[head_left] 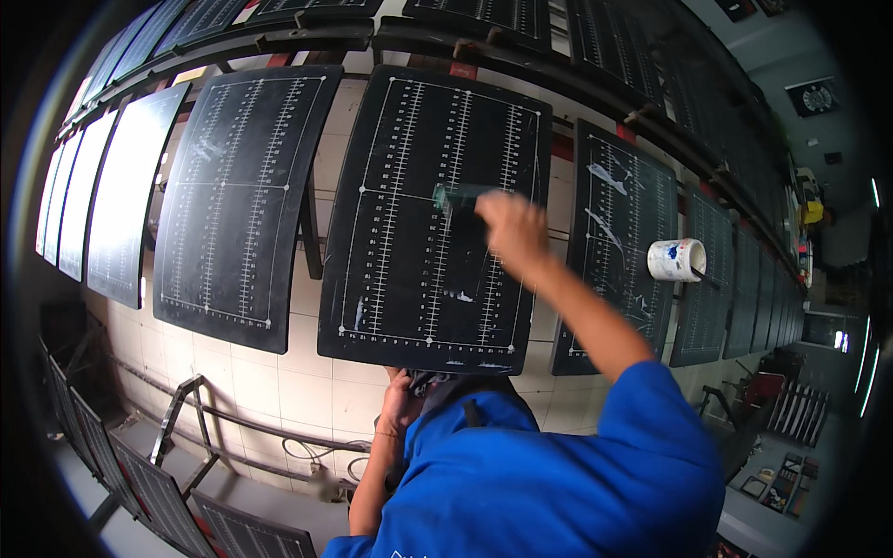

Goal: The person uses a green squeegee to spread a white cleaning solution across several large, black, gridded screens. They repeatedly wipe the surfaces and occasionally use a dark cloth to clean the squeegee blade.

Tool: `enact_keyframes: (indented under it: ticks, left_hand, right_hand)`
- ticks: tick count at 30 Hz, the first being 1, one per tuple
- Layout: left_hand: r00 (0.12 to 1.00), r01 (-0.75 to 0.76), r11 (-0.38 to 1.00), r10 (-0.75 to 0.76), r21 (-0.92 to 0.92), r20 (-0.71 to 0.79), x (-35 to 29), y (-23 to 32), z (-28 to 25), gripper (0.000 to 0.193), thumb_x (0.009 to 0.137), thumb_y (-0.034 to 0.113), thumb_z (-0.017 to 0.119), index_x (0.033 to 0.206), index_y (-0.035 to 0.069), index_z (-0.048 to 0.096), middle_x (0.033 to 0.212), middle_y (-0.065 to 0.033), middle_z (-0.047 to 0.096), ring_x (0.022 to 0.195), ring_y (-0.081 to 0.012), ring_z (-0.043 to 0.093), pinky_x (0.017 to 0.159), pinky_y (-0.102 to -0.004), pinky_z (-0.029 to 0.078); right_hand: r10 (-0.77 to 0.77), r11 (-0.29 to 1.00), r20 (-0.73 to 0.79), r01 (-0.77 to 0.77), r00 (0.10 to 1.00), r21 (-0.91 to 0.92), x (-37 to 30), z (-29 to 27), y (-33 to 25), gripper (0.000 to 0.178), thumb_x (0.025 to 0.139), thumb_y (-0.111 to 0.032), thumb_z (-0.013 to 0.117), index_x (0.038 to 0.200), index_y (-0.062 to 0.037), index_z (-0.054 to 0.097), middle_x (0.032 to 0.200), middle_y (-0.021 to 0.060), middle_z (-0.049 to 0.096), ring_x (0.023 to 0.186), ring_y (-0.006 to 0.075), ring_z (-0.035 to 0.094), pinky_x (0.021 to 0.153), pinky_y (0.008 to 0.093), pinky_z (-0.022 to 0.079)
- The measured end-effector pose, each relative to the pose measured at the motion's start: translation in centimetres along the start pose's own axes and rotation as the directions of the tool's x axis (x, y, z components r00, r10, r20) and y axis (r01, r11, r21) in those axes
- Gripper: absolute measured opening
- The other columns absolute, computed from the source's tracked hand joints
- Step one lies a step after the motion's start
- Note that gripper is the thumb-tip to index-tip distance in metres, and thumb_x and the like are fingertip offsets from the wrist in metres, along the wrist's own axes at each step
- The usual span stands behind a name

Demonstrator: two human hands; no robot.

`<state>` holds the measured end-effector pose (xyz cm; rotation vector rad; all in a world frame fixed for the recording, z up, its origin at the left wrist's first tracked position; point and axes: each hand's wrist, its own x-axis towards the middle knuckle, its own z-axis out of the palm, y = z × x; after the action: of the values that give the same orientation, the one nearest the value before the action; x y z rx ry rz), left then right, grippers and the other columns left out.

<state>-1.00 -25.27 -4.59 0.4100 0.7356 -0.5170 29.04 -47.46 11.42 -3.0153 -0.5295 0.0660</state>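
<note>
Black board (405, 265) with rounded corners bears three white ladder-like scales, rows of tiny numbers, thin lines joining white dots, and pale smears toward its near edge. Blur makes the small greenish hand tool (456, 196) hard to identify, and the left grip (396, 400) is partly hidden beside dark cloth (437, 383), so I cannot tell whether its fingers are apart or clamped on something. Closed around the tool, the right grip (514, 231) is over the board's middle, right of the central scale, while the left one is at its near edge.
</note>
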Motion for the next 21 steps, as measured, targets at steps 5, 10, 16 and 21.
enact_keyframes:
  ticks: [5, 10, 16, 21]
  left_hand:
    - [0.999, 0.047, 0.999, -0.047, 0.023, -0.008, 0.9, -0.4, 1.0, 0.044, 0.093, 0.003, 0.037, 0.134, 0.006, 0.053, 0.131, -0.0150, 0.060, 0.117, -0.0289, 0.059, 0.097, -0.0416, 0.050]
    - [0.999, -0.011, 1.000, 0.012, -0.027, 0.036, -0.2, -0.5, -0.8, 0.044, 0.094, 0.006, 0.037, 0.135, 0.007, 0.052, 0.129, -0.0146, 0.061, 0.118, -0.0284, 0.060, 0.095, -0.0417, 0.052]
    - [0.997, -0.007, 1.000, 0.009, 0.026, -0.076, -2.7, -0.6, -2.4, 0.052, 0.090, 0.005, 0.033, 0.140, 0.005, 0.049, 0.134, -0.0119, 0.060, 0.124, -0.0277, 0.058, 0.101, -0.0446, 0.049]
    - [1.000, 0.009, 0.995, -0.007, 0.104, -0.025, -3.0, 0.9, -0.5, 0.044, 0.096, 0.010, 0.036, 0.137, 0.006, 0.051, 0.130, -0.0123, 0.062, 0.123, -0.0271, 0.058, 0.101, -0.0420, 0.049]
  right_hand:
    - [-0.028, 0.965, 0.093, 0.003, 0.995, 0.264, -9.2, -2.7, -3.8, 0.032, 0.075, -0.002, 0.063, 0.104, -0.0138, 0.070, 0.106, 0.0062, 0.070, 0.100, 0.0261, 0.068, 0.083, 0.0433, 0.055]
    - [0.182, 0.965, -0.052, -0.168, 0.982, 0.203, 3.6, -4.2, 6.5, 0.036, 0.082, -0.007, 0.064, 0.115, -0.0196, 0.069, 0.118, 0.0040, 0.068, 0.106, 0.0297, 0.066, 0.093, 0.0439, 0.053]
    - [0.186, 0.981, -0.231, -0.192, 0.955, -0.003, 16.5, -1.6, 17.3, 0.041, 0.082, -0.016, 0.067, 0.123, -0.0225, 0.066, 0.119, 0.0047, 0.069, 0.107, 0.0326, 0.066, 0.091, 0.0463, 0.053]
    - [0.174, 0.984, -0.194, -0.179, 0.965, -0.005, 13.8, 0.1, 16.7, 0.041, 0.082, -0.018, 0.070, 0.122, -0.0247, 0.066, 0.118, 0.0025, 0.069, 0.107, 0.0308, 0.066, 0.091, 0.0447, 0.054]
